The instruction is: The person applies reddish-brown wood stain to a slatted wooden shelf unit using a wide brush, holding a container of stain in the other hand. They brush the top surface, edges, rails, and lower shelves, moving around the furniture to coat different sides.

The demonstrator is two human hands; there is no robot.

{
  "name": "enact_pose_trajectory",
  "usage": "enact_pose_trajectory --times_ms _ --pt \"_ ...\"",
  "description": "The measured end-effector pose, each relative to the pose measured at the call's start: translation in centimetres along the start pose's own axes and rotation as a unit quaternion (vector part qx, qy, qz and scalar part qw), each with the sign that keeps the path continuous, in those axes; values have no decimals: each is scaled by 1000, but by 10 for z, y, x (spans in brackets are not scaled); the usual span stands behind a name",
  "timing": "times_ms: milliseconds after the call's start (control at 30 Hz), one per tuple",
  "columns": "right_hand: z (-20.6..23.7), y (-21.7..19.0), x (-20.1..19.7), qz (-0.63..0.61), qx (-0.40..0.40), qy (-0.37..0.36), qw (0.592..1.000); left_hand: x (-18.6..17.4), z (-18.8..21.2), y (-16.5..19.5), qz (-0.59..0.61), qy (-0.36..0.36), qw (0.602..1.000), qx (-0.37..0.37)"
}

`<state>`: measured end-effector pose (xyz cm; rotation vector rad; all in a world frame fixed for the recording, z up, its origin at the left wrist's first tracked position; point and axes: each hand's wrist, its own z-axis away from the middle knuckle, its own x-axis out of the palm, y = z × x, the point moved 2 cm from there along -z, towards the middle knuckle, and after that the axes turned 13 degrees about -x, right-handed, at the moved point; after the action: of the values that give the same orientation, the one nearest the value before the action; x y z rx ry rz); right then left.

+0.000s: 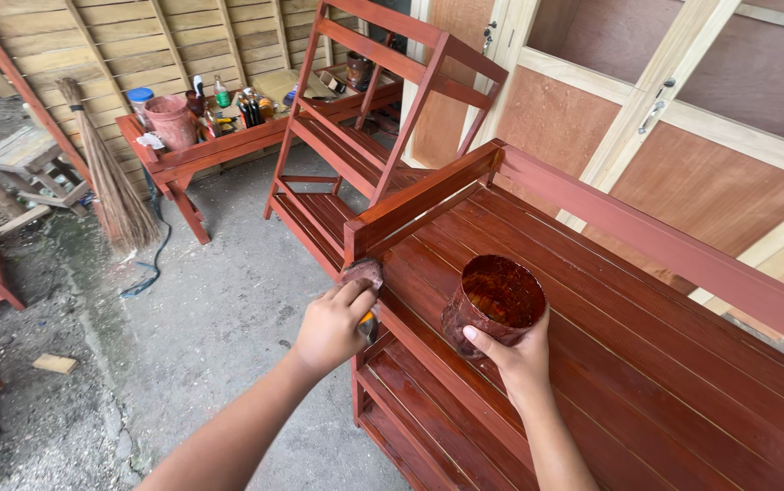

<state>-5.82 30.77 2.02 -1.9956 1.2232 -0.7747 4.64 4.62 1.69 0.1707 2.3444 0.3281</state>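
My left hand (330, 325) grips a paintbrush (364, 275); its stained bristles press against the corner post of a red-brown slatted wooden rack (647, 364). My right hand (517, 361) holds a stain-coated cup (494, 304) from below, over the rack's glossy top slats. The cup is open at the top and dark red-brown liquid shows inside. Both forearms reach in from the bottom edge.
A second red-brown rack (356, 136) stands behind. A low red bench (228, 145) at the back carries a pink bucket (172, 120), bottles and cans. A broom (112, 182) leans on the plank wall. Unpainted plywood doors (683, 118) stand at right. The concrete floor (219, 318) lies left.
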Motion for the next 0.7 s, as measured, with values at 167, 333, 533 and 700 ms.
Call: enact_pose_trajectory --times_ms 167,333,533,700 --pt "-7 -1 12 16 -14 12 1000 32 -20 -19 32 14 999 -9" --pt "-5 0 31 47 -11 4 999 32 -27 -29 42 63 996 51" --pt "-3 2 46 68 -19 7 997 -3 -61 -24 58 115 991 17" --pt "-1 0 53 81 -20 16 996 -54 -93 -18 115 168 979 -20"
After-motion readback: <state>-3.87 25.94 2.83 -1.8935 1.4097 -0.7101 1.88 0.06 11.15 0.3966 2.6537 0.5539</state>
